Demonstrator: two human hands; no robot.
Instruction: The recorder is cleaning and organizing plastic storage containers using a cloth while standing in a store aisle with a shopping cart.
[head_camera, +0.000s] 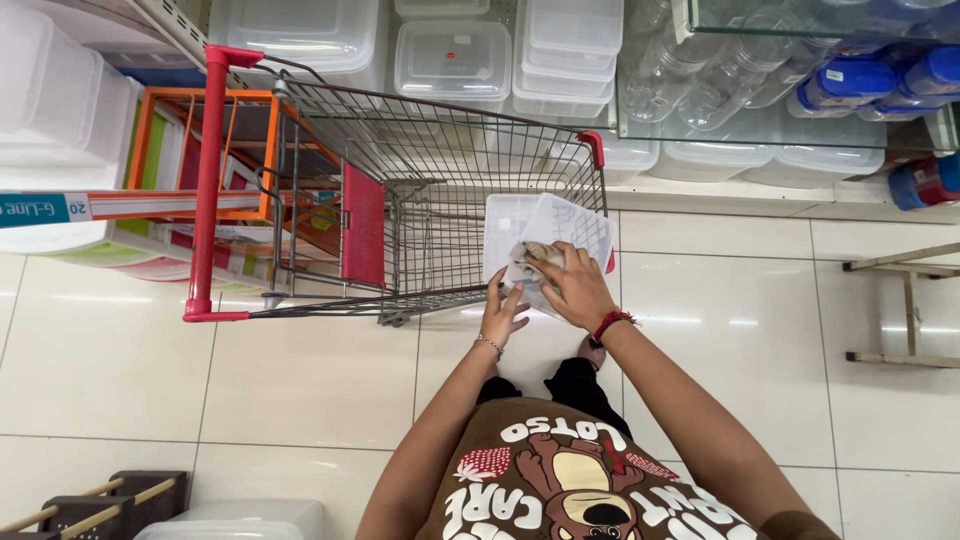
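At the near corner of the shopping cart (400, 200), the right hand (575, 285) presses a crumpled cloth (528, 262) flat-palmed onto a clear plastic lid (560, 225), the left hand (500, 312) gripping its lower edge, wiping seemingly midway.

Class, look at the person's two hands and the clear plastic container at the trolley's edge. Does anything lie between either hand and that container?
Yes, under one hand. A crumpled cloth lies between the right hand and the clear plastic container; the hand presses on the cloth. The left hand is at the container's lower edge with nothing visible between them.
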